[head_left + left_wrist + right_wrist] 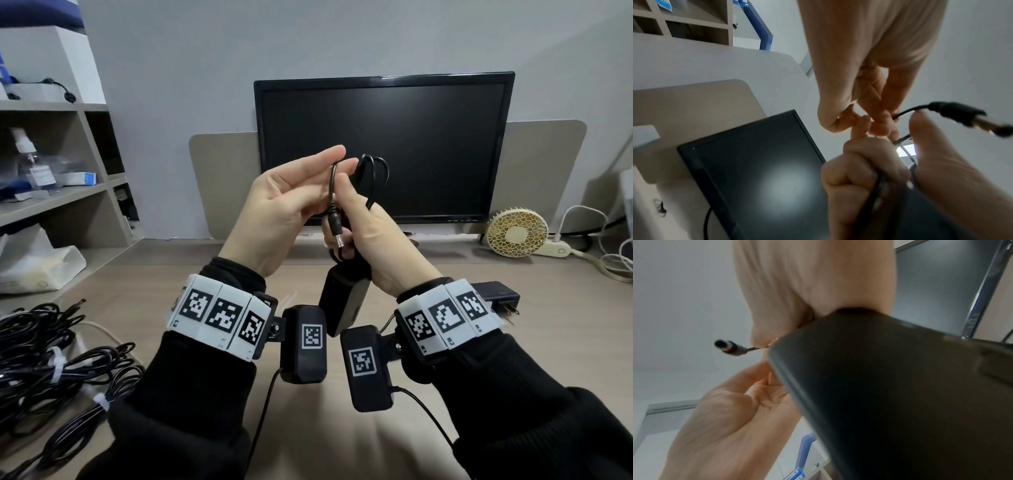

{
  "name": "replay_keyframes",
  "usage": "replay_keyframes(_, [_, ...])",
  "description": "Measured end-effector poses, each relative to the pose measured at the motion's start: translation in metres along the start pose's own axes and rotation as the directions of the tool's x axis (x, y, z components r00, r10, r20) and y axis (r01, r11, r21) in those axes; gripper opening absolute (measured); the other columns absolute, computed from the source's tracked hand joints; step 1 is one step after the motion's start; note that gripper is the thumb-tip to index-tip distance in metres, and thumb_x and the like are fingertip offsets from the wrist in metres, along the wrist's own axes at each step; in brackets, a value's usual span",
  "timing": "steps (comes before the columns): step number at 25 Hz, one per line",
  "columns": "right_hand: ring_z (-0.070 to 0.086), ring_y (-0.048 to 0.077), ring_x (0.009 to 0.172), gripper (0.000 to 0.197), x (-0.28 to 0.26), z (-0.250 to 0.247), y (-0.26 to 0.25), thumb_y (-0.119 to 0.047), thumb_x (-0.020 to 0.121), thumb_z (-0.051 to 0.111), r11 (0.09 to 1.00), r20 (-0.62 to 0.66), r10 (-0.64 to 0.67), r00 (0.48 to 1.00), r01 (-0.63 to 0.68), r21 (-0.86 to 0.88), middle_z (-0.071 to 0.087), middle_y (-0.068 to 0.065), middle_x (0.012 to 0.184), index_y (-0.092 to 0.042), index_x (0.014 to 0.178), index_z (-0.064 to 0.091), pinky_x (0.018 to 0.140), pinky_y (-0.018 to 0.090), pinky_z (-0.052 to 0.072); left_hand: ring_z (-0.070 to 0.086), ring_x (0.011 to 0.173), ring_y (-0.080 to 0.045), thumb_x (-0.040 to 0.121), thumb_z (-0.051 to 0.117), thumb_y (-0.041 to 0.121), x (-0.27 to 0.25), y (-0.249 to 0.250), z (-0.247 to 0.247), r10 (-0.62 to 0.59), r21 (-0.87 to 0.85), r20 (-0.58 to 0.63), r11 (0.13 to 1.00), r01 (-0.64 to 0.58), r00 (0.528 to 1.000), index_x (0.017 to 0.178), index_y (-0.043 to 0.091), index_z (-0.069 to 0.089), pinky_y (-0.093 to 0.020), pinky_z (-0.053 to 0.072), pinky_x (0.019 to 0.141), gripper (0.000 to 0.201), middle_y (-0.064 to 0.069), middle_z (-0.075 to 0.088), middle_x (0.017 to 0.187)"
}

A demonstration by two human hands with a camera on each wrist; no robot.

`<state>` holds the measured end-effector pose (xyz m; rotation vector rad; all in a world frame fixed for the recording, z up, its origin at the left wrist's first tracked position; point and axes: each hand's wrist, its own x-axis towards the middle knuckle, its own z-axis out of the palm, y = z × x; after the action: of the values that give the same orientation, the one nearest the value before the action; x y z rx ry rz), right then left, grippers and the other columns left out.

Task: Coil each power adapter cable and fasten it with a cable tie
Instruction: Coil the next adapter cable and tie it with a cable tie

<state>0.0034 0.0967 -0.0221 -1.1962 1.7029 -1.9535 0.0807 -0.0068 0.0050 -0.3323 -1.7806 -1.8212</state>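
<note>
In the head view both hands are raised in front of the monitor. My right hand (358, 216) grips a coiled black cable (375, 168), whose loops stick up above the fist. The black adapter brick (342, 301) hangs below that hand and fills the right wrist view as adapter brick (890, 386). My left hand (323, 171) pinches the cable's free end just above the barrel plug (337, 234). The left wrist view shows the left hand's fingertips (887, 125) closed on the thin cable, with the barrel plug (966, 118) sticking out to the right. No cable tie shows on this coil.
A pile of black cables (51, 370) bound with white ties (58, 363) lies at the desk's near left. Another black adapter (496, 294) rests behind my right wrist. A monitor (383, 147), a small fan (517, 233), white cords at the right and shelves (58, 144) at the left surround the desk.
</note>
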Motion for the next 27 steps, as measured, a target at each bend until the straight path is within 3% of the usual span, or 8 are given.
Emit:
replay_keyframes(2, [0.028, 0.01, 0.049, 0.056, 0.0, 0.001, 0.0, -0.069, 0.082, 0.043, 1.0, 0.032, 0.008, 0.999, -0.007, -0.027, 0.034, -0.002, 0.055, -0.014, 0.077, 0.051, 0.048, 0.023, 0.025, 0.067, 0.095, -0.01, 0.095, 0.036, 0.002, 0.0, 0.002, -0.004, -0.013, 0.041, -0.033, 0.999, 0.014, 0.999, 0.104, 0.015, 0.068, -0.017, 0.05, 0.073, 0.036, 0.001, 0.074, 0.1])
replay_keyframes(4, [0.032, 0.008, 0.048, 0.052, -0.002, 0.0, -0.002, -0.067, 0.081, 0.046, 0.999, 0.07, 0.006, 0.998, -0.002, -0.052, 0.038, -0.006, 0.053, -0.016, 0.076, 0.056, 0.048, 0.023, 0.027, 0.068, 0.089, -0.01, 0.094, 0.049, 0.006, -0.002, 0.001, -0.005, 0.07, 0.131, -0.072, 0.989, -0.06, 0.995, 0.1, 0.015, 0.069, -0.018, 0.049, 0.07, 0.023, 0.001, 0.075, 0.093])
replay_keyframes(9, [0.043, -0.001, 0.047, 0.029, -0.009, 0.0, -0.01, -0.014, 0.098, 0.053, 0.975, 0.179, -0.089, 0.98, 0.122, -0.187, 0.046, -0.016, 0.05, -0.014, 0.069, 0.049, 0.05, 0.009, 0.034, 0.071, 0.076, -0.011, 0.086, 0.062, -0.003, -0.004, -0.001, -0.011, 0.175, 0.197, -0.076, 0.968, -0.157, 0.982, 0.092, 0.012, 0.07, -0.022, 0.054, 0.064, 0.018, 0.003, 0.075, 0.083])
replay_keyframes(13, [0.032, 0.004, 0.047, 0.029, -0.004, 0.0, -0.003, -0.015, 0.102, 0.044, 0.972, 0.144, -0.054, 0.988, 0.085, -0.22, 0.04, -0.01, 0.053, -0.015, 0.074, 0.049, 0.046, 0.014, 0.028, 0.07, 0.079, -0.012, 0.079, 0.072, 0.006, -0.003, 0.002, -0.014, 0.222, 0.317, -0.078, 0.93, -0.187, 0.972, 0.094, 0.016, 0.07, -0.024, 0.054, 0.072, 0.017, 0.005, 0.073, 0.078])
replay_keyframes(18, [0.039, 0.001, 0.044, 0.025, -0.005, 0.002, -0.006, -0.02, 0.102, 0.044, 0.932, 0.146, -0.066, 0.987, 0.113, -0.344, 0.044, -0.016, 0.045, -0.018, 0.079, 0.054, 0.048, 0.014, 0.033, 0.052, 0.084, -0.011, 0.068, 0.062, 0.052, -0.001, 0.003, -0.018, 0.08, 0.499, 0.019, 0.863, -0.079, 0.997, 0.116, 0.036, 0.06, -0.02, 0.048, 0.065, 0.051, 0.007, 0.053, 0.097])
replay_keyframes(22, [0.038, 0.01, 0.051, 0.029, -0.006, 0.004, -0.009, -0.022, 0.101, 0.044, 0.894, 0.145, -0.039, 0.989, 0.099, -0.437, 0.043, -0.011, 0.052, -0.018, 0.075, 0.055, 0.054, 0.025, 0.035, 0.058, 0.067, -0.023, 0.07, 0.066, 0.046, -0.004, 0.007, -0.011, 0.073, 0.482, 0.084, 0.87, -0.104, 0.994, 0.092, 0.031, 0.071, -0.029, 0.053, 0.056, 0.027, -0.007, 0.066, 0.081])
replay_keyframes(24, [0.043, 0.014, 0.054, 0.031, -0.007, 0.005, -0.009, -0.027, 0.101, 0.043, 0.86, 0.147, -0.028, 0.989, 0.098, -0.5, 0.046, -0.008, 0.053, -0.017, 0.073, 0.054, 0.056, 0.028, 0.038, 0.065, 0.068, -0.03, 0.072, 0.071, 0.039, -0.004, 0.008, -0.013, 0.126, 0.491, 0.07, 0.859, -0.144, 0.99, 0.08, 0.02, 0.072, -0.039, 0.056, 0.06, 0.021, -0.007, 0.069, 0.077])
replay_keyframes(27, [0.056, 0.011, 0.051, 0.033, -0.009, 0.006, -0.009, -0.033, 0.101, 0.042, 0.879, 0.127, -0.006, 0.992, 0.066, -0.472, 0.05, -0.013, 0.046, -0.023, 0.07, 0.048, 0.055, 0.024, 0.047, 0.068, 0.074, -0.032, 0.074, 0.074, 0.034, -0.002, 0.006, -0.017, 0.12, 0.511, 0.044, 0.851, -0.125, 0.992, 0.081, 0.01, 0.071, -0.042, 0.058, 0.069, 0.025, -0.009, 0.071, 0.077])
